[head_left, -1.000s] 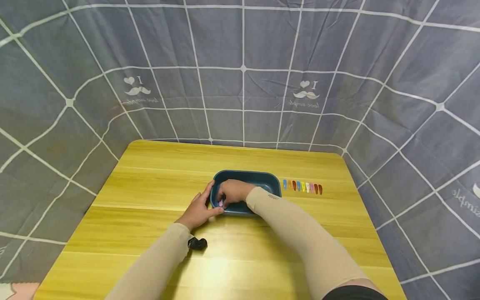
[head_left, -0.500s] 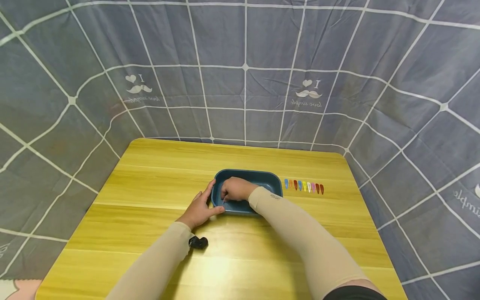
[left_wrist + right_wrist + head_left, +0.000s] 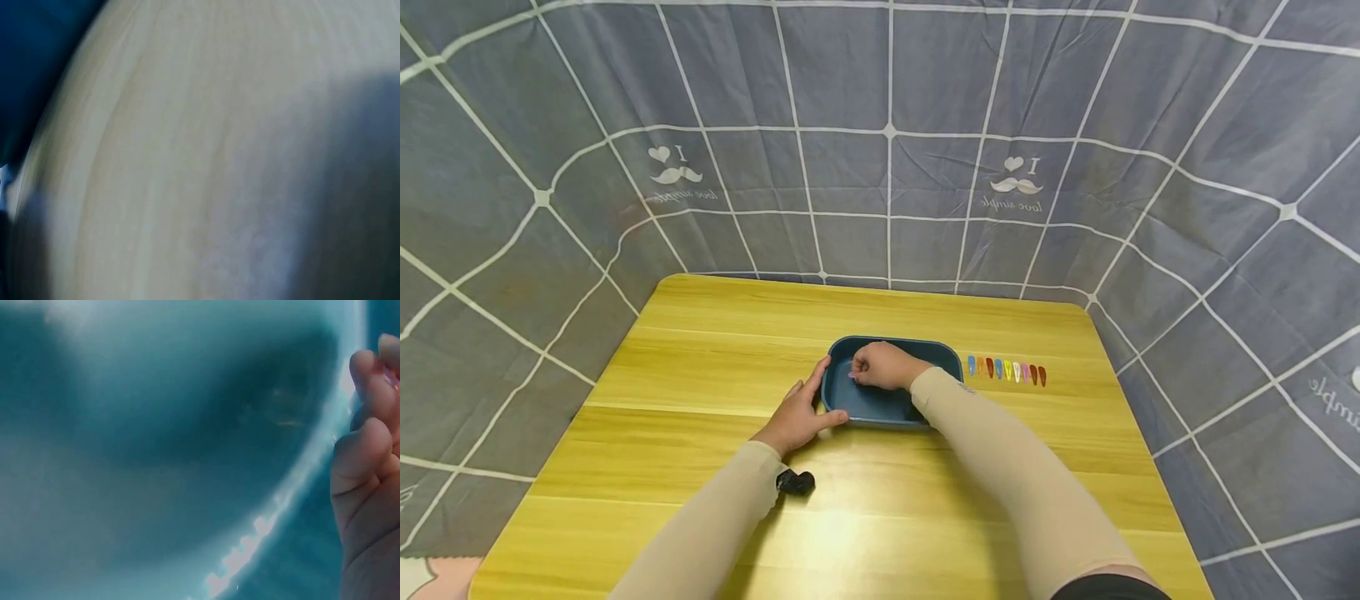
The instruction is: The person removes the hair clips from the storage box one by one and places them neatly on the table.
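In the head view a dark blue tray (image 3: 891, 408) lies on the table. Against its left end rests my left hand (image 3: 797, 419), fingers and thumb spread along the rim. My right hand (image 3: 883, 365) is over the tray's inside, its curled fingertips pinching a small pink hair clip (image 3: 852, 375). Only a sliver of this pink clip (image 3: 390, 379) shows between the fingers in the right wrist view. To the right of the tray, colourful snap hair clips (image 3: 1007, 369) stand in a neat row: blue, orange, red, yellow, white and pink ones.
The wood-grain table (image 3: 715, 350) ends at a grey checked curtain (image 3: 850, 175) behind and at both sides. A black device (image 3: 796, 483) sits at the left wrist. The left wrist view is blurred, showing tabletop and a tray corner (image 3: 37, 56).
My right hand has risen from the tray's front left corner and moved back and slightly right, with the pink hair clip between its fingertips. My left hand has stayed at the rim.
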Available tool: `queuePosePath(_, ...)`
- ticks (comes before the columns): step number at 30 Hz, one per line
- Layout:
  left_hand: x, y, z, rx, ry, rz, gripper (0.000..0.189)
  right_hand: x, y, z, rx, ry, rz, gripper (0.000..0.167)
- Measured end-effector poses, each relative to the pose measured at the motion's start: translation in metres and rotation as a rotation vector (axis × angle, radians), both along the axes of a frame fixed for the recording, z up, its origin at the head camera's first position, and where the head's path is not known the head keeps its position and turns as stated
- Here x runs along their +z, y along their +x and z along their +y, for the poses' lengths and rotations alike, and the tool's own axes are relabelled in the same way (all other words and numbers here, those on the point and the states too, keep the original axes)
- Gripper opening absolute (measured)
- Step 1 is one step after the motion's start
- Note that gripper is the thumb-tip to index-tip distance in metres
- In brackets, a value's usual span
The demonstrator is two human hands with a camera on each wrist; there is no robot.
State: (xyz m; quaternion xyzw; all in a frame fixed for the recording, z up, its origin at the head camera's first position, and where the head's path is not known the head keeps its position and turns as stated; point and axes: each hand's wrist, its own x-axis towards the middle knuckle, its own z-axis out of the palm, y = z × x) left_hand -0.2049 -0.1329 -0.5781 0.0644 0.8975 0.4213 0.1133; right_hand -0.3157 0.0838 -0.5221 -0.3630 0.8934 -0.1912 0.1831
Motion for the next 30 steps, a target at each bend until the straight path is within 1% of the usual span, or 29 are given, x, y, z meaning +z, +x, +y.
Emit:
queuePosePath(5,0.003,0.0,0.001,-0.004,0.0,0.007,0.105,0.007,-0.005,0.014,-0.094,-0.085,-0.064,0.009)
queuePosePath(10,0.005,-0.001,0.001,0.002,0.011,0.01,0.105,0.012,-0.009,0.03,-0.169,-0.173,-0.112,0.006)
queuePosePath(13,0.006,-0.001,0.002,0.006,0.012,0.008,0.105,0.015,-0.011,0.038,-0.199,-0.209,-0.116,0.007)
queuePosePath(19,0.004,-0.001,0.002,0.012,0.011,-0.003,0.106,0.019,-0.013,0.053,-0.253,-0.268,-0.079,0.012)
queuePosePath(30,0.004,0.002,0.003,0.008,0.0,0.0,0.106,0.021,-0.012,0.077,-0.344,-0.292,-0.108,0.012)
